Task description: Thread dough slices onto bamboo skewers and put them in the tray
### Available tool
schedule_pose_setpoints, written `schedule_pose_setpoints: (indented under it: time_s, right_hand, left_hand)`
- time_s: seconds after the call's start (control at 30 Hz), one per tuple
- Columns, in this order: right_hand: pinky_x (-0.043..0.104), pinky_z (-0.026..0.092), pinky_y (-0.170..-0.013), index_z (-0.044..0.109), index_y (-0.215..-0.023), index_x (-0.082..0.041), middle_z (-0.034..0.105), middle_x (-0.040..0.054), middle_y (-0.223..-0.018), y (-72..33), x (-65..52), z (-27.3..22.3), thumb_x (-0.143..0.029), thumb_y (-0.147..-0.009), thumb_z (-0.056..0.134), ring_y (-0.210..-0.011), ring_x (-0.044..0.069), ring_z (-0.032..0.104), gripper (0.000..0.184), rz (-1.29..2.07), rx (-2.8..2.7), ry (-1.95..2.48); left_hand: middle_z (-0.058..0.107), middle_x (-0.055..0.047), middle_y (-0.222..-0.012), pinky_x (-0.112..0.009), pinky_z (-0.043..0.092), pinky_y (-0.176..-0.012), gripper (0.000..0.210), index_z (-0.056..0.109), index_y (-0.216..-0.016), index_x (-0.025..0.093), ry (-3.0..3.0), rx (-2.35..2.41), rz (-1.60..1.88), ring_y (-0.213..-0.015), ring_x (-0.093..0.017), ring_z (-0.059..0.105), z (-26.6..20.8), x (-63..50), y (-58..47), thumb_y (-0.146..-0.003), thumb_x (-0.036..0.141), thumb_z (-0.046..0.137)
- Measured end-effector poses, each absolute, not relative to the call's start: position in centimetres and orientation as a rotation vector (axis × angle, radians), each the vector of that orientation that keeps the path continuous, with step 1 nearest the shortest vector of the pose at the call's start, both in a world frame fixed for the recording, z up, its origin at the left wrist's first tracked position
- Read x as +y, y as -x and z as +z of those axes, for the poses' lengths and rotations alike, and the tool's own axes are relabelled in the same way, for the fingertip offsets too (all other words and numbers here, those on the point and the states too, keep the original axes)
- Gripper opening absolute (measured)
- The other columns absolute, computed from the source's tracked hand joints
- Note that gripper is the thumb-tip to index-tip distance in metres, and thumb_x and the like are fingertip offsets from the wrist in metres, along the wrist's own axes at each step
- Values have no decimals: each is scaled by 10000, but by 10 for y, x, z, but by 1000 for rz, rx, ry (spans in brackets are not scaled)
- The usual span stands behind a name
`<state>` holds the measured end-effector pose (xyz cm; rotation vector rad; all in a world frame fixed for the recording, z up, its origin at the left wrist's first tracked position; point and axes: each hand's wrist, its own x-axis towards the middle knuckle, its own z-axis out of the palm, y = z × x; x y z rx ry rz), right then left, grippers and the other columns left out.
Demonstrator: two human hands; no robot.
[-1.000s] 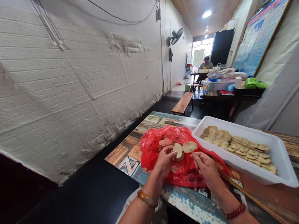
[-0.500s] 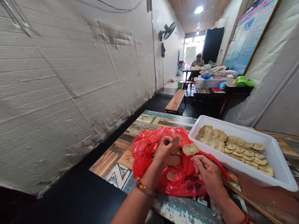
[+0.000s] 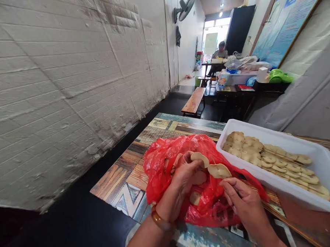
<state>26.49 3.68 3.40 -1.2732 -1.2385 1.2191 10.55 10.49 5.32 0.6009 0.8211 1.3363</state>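
My left hand pinches a flat, tan, rounded slice by its edge. My right hand is closed on a thin skewer, mostly hidden by the fingers, which carries another pale slice. The two slices are close together, nearly edge to edge. Beneath both hands a crumpled red plastic bag lies spread on the table, with more slices such as this loose one in it. A white plastic tray to the right holds rows of overlapping slices.
The table has a patchwork wood pattern. Long thin sticks lie along the tray's near side. Beyond are a wooden bench and a second table loaded with bags and a green item. A person sits farther back.
The view has tipped down and shifted slightly left. My left hand has turned its slice flatter and brought it nearer the slice on the skewer.
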Motion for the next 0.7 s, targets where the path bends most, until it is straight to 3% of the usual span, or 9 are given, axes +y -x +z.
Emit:
schedule_pose_setpoints:
  time_s: [0.2,0.37,0.6,0.7]
  right_hand:
    - [200,164,-342,587,-776,-214,360,-84,-444,-263,41,38,-495,-802,591,-372,69,229,282,1383,-1020,1160]
    - [184,144,-331,590,-771,-198,369,-90,-433,-261,42,42,-489,-814,590,-353,51,210,295,1426,-994,1129]
    - [163,143,-323,574,-788,-175,376,-98,-429,-262,43,42,-504,-809,599,-337,30,216,331,1441,-997,1130]
    - [155,167,-334,569,-788,-177,376,-99,-438,-263,45,46,-495,-814,600,-353,30,234,320,1434,-984,1111]
  left_hand:
    - [577,40,-650,-204,406,-555,336,517,-740,174,-655,871,1365,-554,-80,525,63,103,-105,-539,247,777]
    - [564,42,-665,-202,407,-575,325,518,-747,178,-651,855,1378,-579,-81,525,64,103,-105,-550,243,769]
    - [551,40,-709,-182,379,-554,458,550,-1042,202,-806,908,1348,-573,-71,484,65,101,-103,-607,205,691]
    - [552,28,-691,-185,358,-533,315,585,-968,180,-982,970,1156,-561,-78,471,64,98,-104,-660,228,628]
